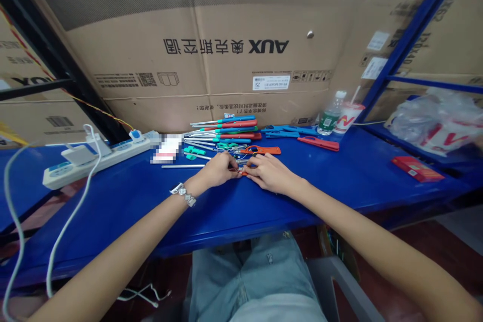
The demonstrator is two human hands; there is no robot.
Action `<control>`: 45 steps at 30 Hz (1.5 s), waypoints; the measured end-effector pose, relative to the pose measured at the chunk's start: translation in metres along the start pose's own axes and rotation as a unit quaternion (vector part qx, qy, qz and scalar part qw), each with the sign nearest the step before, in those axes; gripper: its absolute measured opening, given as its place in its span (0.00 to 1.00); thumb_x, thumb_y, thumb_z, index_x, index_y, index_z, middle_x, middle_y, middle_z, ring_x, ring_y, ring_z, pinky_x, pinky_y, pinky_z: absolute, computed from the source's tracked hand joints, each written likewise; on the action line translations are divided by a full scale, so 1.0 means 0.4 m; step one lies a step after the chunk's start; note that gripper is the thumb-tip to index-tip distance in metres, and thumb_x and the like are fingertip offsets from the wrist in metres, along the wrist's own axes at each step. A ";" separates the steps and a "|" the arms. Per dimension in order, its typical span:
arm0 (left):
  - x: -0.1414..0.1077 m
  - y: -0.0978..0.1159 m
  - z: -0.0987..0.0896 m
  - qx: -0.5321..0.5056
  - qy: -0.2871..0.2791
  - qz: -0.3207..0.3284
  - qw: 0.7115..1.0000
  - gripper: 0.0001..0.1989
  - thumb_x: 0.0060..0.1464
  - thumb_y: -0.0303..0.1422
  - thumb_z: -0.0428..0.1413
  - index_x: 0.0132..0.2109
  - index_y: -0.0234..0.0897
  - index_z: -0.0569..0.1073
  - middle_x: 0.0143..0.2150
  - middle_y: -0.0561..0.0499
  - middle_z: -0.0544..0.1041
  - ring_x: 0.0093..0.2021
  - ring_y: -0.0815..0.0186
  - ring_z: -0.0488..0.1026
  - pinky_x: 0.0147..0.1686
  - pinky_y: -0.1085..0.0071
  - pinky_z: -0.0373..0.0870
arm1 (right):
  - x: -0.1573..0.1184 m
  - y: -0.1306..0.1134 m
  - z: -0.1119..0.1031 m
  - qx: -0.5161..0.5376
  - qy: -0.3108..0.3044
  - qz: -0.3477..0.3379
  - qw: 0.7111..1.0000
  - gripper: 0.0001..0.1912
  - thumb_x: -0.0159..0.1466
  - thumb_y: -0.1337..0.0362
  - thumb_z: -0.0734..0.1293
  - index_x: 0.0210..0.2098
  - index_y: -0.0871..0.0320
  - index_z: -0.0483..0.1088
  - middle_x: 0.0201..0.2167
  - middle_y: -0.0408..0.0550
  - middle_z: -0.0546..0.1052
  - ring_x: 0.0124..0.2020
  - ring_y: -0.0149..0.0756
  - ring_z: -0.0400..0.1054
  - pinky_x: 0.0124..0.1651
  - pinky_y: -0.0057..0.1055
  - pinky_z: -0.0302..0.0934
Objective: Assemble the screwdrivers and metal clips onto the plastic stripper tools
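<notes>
Near the middle of the table, my left hand (220,170) and my right hand (272,174) meet with fingertips pinched together. Between them shows a small orange piece (245,174), with what looks like thin wire beside it; the fingers cover most of it. A metal tube (183,166) lies just left of my left hand. Right behind my fingers rests an orange lighter-like handle (267,150). Farther back is a pile of long-necked lighters (236,123) with blue, red and green handles and metal stems. Small green plastic pieces (194,151) lie at its left.
Blue handles (287,132) and a red handle (319,143) lie back right, near a water bottle (332,115) and a paper cup (349,116). A red box (417,168) sits farther right. A power strip (101,161) with cables stands left. Large cardboard (226,10) closes the back.
</notes>
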State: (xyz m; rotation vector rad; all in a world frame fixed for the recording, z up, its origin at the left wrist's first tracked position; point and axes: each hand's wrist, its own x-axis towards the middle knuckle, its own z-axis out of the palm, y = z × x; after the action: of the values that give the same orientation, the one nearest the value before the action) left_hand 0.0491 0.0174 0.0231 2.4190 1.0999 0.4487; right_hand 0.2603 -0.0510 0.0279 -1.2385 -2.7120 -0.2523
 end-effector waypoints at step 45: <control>-0.110 -0.108 -0.105 0.081 -0.014 0.123 0.989 0.15 0.65 0.32 0.52 0.50 0.40 0.82 0.44 0.44 0.80 0.41 0.60 0.77 0.44 0.64 0.73 | -0.003 0.030 0.005 0.033 0.012 -0.011 0.999 0.14 0.74 0.65 0.63 0.53 0.58 0.78 0.50 0.55 0.80 0.47 0.44 0.72 0.47 0.40 0.62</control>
State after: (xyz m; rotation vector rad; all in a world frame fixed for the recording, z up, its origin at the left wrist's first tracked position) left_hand -0.0249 0.0197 0.0319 2.7095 0.8585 0.4159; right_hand 0.2699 -0.0439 0.0268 -1.1803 -2.6930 -0.1767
